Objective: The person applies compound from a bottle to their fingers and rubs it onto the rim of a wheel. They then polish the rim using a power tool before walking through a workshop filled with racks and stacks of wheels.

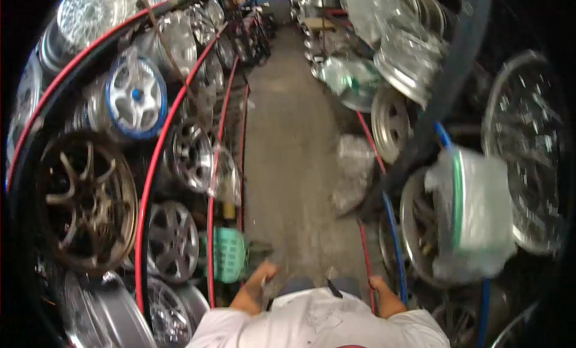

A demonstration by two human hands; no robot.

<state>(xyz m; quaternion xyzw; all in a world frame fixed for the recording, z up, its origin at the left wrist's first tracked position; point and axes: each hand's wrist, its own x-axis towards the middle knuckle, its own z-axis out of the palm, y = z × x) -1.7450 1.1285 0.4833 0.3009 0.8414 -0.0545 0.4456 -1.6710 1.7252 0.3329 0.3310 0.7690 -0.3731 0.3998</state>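
Observation:
My left hand (266, 270) hangs low beside my body, to the right of a green plastic basket (230, 255) and apart from it. Its fingers are blurred, and I cannot make out whether they hold anything. At my other side, my right hand (376, 282) is near the lower end of the red rail on the right. Only a small part of it shows, with the fingers hidden. Close to that side, a clear plastic-wrapped bundle with a green edge (480, 210) sits in front of a wheel rim (417, 222).
A concrete aisle (288, 156) runs ahead between racks with red rails (157, 162). Several wheel rims fill the left rack, including a bronze one (90, 201) and a blue-edged one (137, 96). Crumpled plastic (354, 171) juts out at right, beside a dark slanted post (447, 84).

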